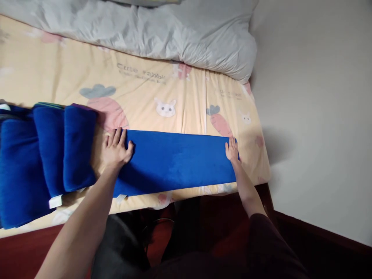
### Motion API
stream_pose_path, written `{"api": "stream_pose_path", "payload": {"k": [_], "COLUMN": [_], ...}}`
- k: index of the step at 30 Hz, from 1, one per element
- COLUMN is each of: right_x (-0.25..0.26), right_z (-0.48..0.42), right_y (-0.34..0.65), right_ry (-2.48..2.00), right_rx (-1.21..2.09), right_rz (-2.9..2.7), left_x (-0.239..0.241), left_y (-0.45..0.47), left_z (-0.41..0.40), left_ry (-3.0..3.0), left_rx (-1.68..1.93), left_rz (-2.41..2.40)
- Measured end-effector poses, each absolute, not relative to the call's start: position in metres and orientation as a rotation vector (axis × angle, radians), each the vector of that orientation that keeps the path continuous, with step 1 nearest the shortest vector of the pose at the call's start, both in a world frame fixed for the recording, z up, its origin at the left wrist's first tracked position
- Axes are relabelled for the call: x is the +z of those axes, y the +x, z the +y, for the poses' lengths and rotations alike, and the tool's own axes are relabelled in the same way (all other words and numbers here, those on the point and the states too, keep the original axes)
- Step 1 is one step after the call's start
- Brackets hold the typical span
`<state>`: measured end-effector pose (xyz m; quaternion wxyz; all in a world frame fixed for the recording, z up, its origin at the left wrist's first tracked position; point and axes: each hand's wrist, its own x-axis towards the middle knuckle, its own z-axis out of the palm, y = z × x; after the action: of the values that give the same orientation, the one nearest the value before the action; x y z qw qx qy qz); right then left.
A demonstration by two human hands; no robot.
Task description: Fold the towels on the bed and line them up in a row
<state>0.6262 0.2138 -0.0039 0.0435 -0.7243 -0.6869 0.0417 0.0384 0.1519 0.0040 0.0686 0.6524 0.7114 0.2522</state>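
Observation:
A blue towel lies flat in a long strip near the front edge of the bed, a white tag showing at its lower left corner. My left hand rests on its left end, fingers spread and pointing away from me. At the opposite end, my right hand lies on the upper right corner with its fingers stretched out. Neither hand grips the cloth. Left of the strip, several folded blue towels overlap in a row, and one white tag sticks out at the bottom.
The bed carries a yellow sheet printed with rabbits and carrots. A grey quilt stretches along the far side. A pale wall stands on the right. Below the bed edge are a dark red floor and my legs.

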Motion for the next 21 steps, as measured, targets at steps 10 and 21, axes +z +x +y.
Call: {"api": "stream_pose_path", "payload": {"k": [10, 21], "right_x": [-0.004, -0.004], "right_z": [0.031, 0.022], "right_y": [0.636, 0.635], "right_ry": [-2.086, -2.152], "right_rx": [0.031, 0.079], "right_rz": [-2.151, -2.010], "left_x": [0.004, 0.008], "left_y": [0.038, 0.040], "left_z": [0.153, 0.155], "left_ry": [1.981, 1.979], "left_rx": [0.679, 0.599], "left_rz": [2.159, 2.156]}}
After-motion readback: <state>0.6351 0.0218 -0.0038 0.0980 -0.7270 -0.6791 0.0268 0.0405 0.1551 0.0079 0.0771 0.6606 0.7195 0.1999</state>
